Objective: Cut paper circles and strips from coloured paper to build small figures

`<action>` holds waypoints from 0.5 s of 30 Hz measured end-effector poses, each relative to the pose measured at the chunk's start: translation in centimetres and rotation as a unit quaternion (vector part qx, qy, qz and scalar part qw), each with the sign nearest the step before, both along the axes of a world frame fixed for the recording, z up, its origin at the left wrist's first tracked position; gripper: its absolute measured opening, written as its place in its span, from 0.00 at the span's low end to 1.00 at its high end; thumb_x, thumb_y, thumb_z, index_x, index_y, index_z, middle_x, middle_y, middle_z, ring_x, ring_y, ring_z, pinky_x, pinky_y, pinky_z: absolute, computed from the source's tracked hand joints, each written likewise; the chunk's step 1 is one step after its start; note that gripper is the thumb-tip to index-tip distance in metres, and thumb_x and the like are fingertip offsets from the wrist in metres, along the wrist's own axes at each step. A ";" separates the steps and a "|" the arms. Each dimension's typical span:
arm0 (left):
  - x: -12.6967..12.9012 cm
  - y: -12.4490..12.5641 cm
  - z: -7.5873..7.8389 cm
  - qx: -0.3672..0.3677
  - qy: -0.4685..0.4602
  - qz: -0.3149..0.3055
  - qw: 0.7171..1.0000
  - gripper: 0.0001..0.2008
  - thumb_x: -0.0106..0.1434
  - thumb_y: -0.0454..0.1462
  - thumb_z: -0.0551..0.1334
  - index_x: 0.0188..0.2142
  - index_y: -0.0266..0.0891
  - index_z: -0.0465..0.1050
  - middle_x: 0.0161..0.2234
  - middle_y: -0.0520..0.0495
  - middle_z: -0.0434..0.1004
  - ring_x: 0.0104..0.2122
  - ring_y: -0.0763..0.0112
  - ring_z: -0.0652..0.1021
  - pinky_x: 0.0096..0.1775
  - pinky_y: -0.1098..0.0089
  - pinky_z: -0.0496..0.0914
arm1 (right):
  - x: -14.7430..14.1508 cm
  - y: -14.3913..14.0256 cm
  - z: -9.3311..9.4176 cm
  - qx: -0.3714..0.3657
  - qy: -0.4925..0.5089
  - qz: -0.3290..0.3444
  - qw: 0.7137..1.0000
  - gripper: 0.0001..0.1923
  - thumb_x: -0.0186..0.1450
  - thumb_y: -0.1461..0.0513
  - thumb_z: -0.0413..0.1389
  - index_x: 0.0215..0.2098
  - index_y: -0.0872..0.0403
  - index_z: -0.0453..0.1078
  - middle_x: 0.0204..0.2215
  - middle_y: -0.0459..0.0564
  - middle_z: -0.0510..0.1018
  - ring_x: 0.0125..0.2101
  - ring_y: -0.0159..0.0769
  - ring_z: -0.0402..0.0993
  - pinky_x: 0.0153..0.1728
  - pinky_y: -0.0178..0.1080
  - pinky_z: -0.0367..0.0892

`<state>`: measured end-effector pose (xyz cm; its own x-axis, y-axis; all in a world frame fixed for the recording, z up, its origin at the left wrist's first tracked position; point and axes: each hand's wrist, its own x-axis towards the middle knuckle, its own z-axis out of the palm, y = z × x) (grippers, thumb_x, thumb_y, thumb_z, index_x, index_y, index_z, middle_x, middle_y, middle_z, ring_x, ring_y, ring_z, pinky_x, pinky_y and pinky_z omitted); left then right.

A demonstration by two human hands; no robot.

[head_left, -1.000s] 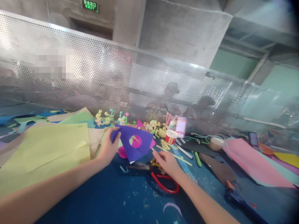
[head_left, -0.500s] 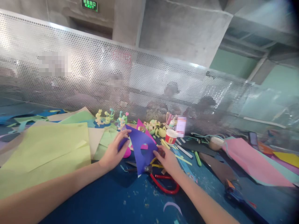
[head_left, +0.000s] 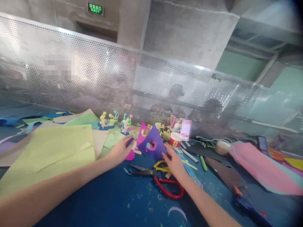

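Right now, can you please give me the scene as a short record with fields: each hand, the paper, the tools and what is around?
left hand: left hand touches the near-left corner of the purple paper
right hand: right hand grips the paper's lower right edge
paper: tilted up off the table, a round hole cut in it, pink showing through
tools: red-handled scissors lie on the blue table, just below the right hand
around: yellow-green sheet to the left, red and white cup behind, pink sheet to the right

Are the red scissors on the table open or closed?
Closed: the scissors lie flat on the blue table, their blades together in one point.
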<state>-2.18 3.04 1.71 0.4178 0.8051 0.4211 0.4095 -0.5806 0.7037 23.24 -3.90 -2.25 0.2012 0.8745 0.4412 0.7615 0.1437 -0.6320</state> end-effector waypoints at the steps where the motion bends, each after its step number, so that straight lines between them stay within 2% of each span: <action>1: 0.3 0.7 0.2 -0.030 0.015 -0.010 0.999 0.22 0.63 0.49 0.47 0.47 0.41 0.69 0.55 0.45 0.64 0.55 0.58 0.64 0.56 0.59 0.55 | 0.0 0.0 0.0 -0.001 -0.002 0.006 1.000 0.23 0.62 0.58 0.48 0.54 0.55 0.62 0.48 0.56 0.72 0.44 0.44 0.72 0.45 0.46 0.66; 3: 1.2 2.4 0.8 -0.083 0.028 -0.039 0.995 0.23 0.62 0.49 0.48 0.49 0.41 0.69 0.55 0.45 0.64 0.56 0.56 0.61 0.56 0.58 0.53 | -0.1 0.0 0.0 -0.001 -0.005 0.015 1.000 0.23 0.63 0.58 0.47 0.56 0.54 0.60 0.51 0.55 0.70 0.45 0.42 0.71 0.46 0.45 0.66; 5: 2.2 4.0 1.3 -0.108 0.037 -0.072 0.991 0.21 0.60 0.49 0.52 0.47 0.43 0.72 0.51 0.46 0.69 0.52 0.57 0.66 0.54 0.60 0.57 | -0.2 0.0 0.1 -0.002 -0.011 0.022 1.000 0.23 0.63 0.59 0.46 0.56 0.53 0.60 0.51 0.54 0.70 0.46 0.42 0.71 0.46 0.45 0.66; 8: 3.5 5.5 1.8 -0.163 0.036 -0.116 0.979 0.18 0.56 0.49 0.56 0.39 0.44 0.76 0.43 0.48 0.75 0.44 0.59 0.72 0.48 0.64 0.63 | -0.3 -0.2 0.4 -0.008 -0.023 0.026 0.999 0.23 0.62 0.59 0.47 0.56 0.53 0.61 0.47 0.54 0.73 0.42 0.42 0.73 0.43 0.45 0.67; 11: 4.2 5.7 1.7 -0.209 -0.001 -0.138 0.968 0.16 0.55 0.47 0.56 0.33 0.41 0.77 0.41 0.47 0.75 0.43 0.61 0.72 0.40 0.69 0.66 | -0.4 -0.2 0.6 -0.016 -0.030 0.025 0.999 0.23 0.62 0.59 0.47 0.55 0.54 0.62 0.40 0.54 0.76 0.34 0.41 0.74 0.38 0.44 0.68; 15: 4.3 4.8 1.5 -0.275 -0.073 -0.159 0.945 0.17 0.57 0.45 0.55 0.35 0.37 0.75 0.40 0.44 0.76 0.39 0.64 0.74 0.35 0.71 0.68 | -0.5 -0.2 0.7 -0.024 -0.030 0.027 0.999 0.23 0.62 0.58 0.48 0.55 0.55 0.62 0.32 0.51 0.77 0.27 0.39 0.72 0.32 0.42 0.68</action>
